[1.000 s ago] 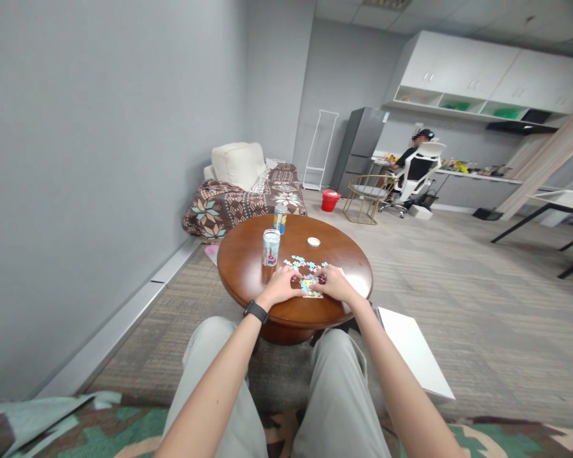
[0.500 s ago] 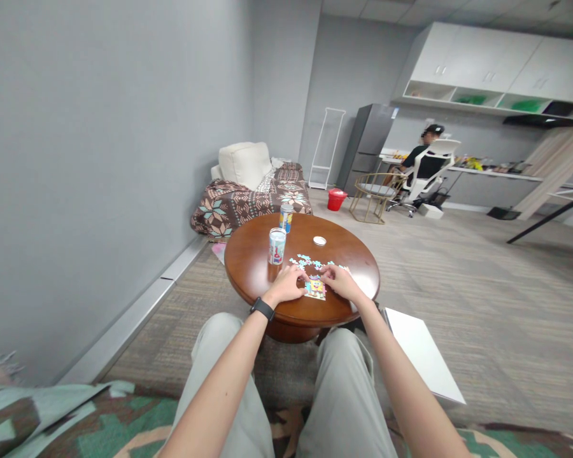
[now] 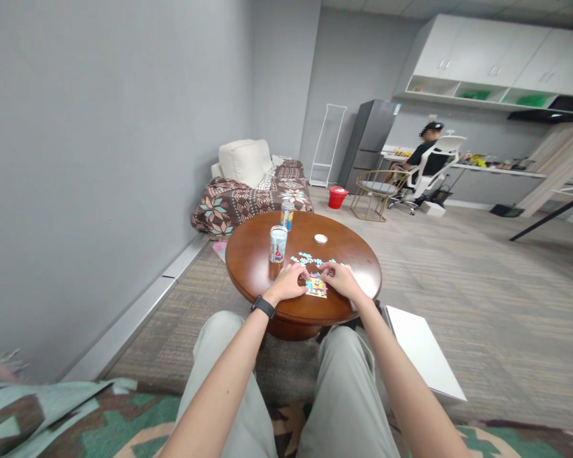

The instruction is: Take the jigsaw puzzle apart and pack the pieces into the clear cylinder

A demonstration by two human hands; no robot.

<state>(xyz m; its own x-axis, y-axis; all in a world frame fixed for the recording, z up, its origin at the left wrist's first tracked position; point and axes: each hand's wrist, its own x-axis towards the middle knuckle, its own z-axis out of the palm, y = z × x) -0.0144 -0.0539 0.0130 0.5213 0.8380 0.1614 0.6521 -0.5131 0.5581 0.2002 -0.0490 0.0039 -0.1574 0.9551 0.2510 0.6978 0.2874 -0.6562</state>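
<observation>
From afar I have the left hand (image 3: 290, 284) half curled at the left edge of the jigsaw (image 3: 317, 287) on the round table (image 3: 248, 249), the right hand (image 3: 340, 280) loosely bunched by its upper right (whether either grips a piece, I can't tell)

A round, glossy brown table (image 3: 248, 254) is standing beneath the left hand (image 3: 290, 282) and the right hand (image 3: 342, 280). A joined puzzle section (image 3: 317, 288) is lying flat between them. Loose puzzle pieces (image 3: 306, 259) are lying scattered just beyond both hands, some of them near the right hand's fingers. Past the left hand, a printed canister (image 3: 277, 245) is standing upright, with a blue-and-yellow canister (image 3: 287, 217) standing farther out. A white lid (image 3: 320, 239) is resting beyond the right hand, slightly to its left.
</observation>
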